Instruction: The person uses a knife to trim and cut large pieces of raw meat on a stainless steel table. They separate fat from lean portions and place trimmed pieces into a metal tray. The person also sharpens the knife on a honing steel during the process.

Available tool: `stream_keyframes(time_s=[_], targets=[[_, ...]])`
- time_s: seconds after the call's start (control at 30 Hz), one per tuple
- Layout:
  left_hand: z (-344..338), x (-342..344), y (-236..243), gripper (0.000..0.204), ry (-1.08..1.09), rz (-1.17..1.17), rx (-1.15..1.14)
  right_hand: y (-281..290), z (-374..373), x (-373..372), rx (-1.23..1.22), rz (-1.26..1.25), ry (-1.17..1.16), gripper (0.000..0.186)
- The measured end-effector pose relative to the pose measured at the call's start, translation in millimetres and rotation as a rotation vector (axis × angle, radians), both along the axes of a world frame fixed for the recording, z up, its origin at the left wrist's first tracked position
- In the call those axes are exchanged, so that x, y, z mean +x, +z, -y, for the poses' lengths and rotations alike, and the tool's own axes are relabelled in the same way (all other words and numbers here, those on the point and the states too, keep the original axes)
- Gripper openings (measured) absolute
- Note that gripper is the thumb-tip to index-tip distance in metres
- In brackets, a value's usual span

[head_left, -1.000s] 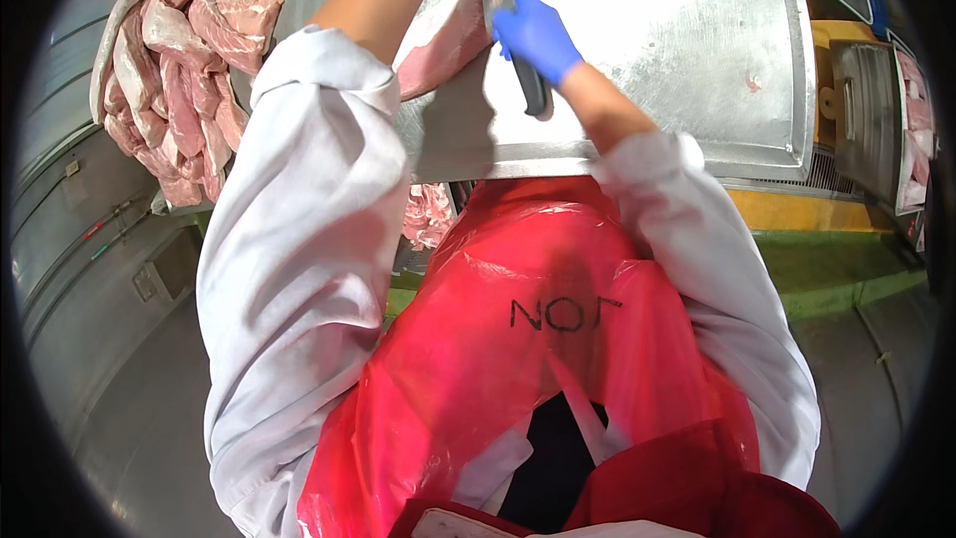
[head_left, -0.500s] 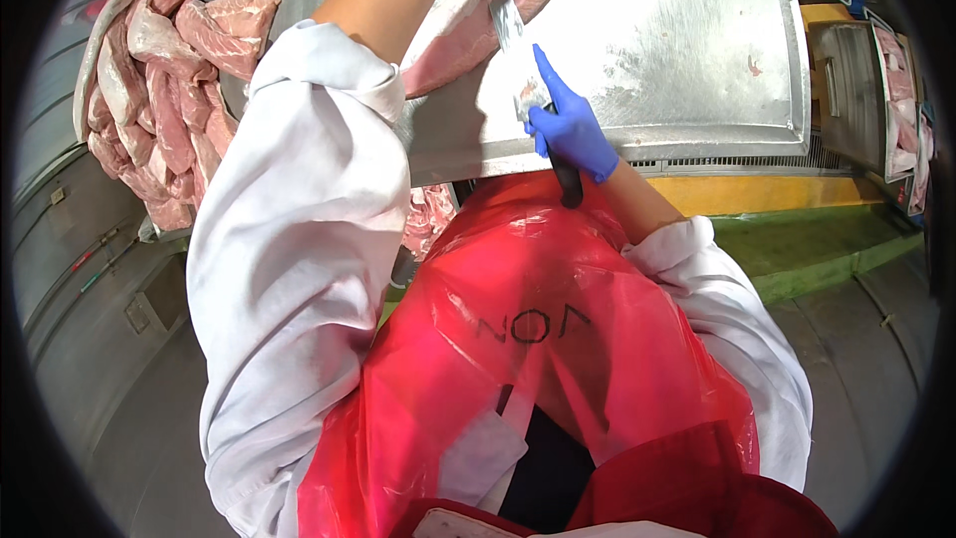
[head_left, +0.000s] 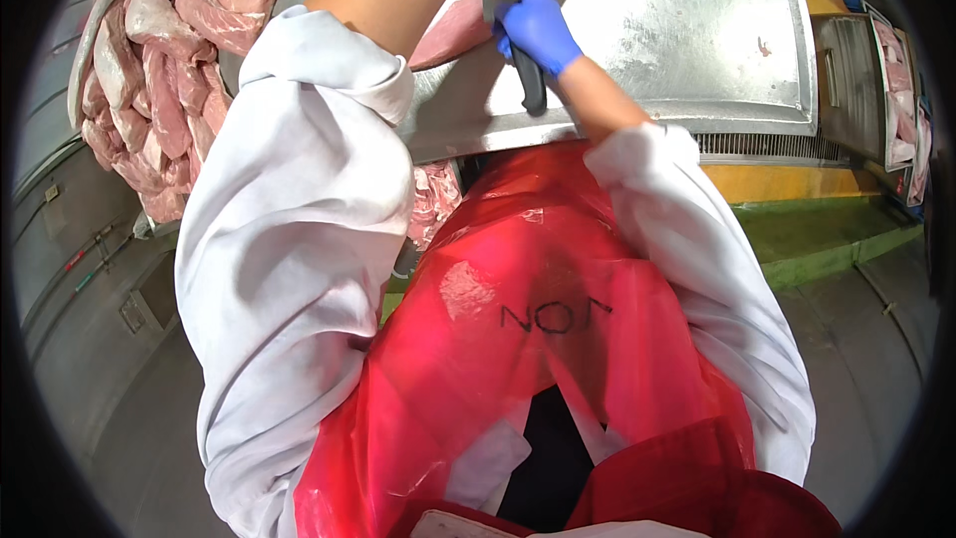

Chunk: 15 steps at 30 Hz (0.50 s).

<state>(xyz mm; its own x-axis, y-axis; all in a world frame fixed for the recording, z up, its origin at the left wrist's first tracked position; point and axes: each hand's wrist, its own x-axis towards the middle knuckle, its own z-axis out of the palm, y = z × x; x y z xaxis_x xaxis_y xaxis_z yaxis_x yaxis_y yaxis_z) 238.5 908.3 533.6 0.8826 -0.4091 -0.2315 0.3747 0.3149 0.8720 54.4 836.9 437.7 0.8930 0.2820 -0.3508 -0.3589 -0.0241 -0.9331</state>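
My right hand (head_left: 541, 30), in a blue glove, is closed round the black handle of a knife (head_left: 532, 90). Its index finger stretches forward along the top of the knife. The blade lies against a long pink piece of raw meat (head_left: 453, 35) at the top middle; part of the blade is hidden by my fingers. This piece rests on a metal work table (head_left: 687, 60). My left forearm reaches over the near left of the meat, and the left hand is beyond the upper edge of the picture.
A heap of raw meat pieces (head_left: 164, 90) lies at the left end of the table. More cut meat (head_left: 433, 201) sits below the table's near edge. At the far right stands a rack with trays of meat (head_left: 899, 105). A red plastic apron (head_left: 518, 269) covers my front.
My right hand has moved forward and a little left with the knife, bringing the blade farther onto the meat. The left hand's glove has slipped out of the picture at the top.
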Motion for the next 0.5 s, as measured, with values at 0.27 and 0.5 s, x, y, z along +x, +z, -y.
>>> stream_keyframes(time_s=[0.27, 0.5], targets=[[-19.0, -16.7, 39.9, 0.014, -0.025, 0.177, -0.032, 22.9, -16.4, -57.9, -0.062, -0.085, 0.09, 0.085], [-24.3, -35.7, 70.9, 0.019, 0.053, 0.171, -0.038, 17.6, -37.9, -93.3, -0.018, -0.08, 0.072, 0.084]])
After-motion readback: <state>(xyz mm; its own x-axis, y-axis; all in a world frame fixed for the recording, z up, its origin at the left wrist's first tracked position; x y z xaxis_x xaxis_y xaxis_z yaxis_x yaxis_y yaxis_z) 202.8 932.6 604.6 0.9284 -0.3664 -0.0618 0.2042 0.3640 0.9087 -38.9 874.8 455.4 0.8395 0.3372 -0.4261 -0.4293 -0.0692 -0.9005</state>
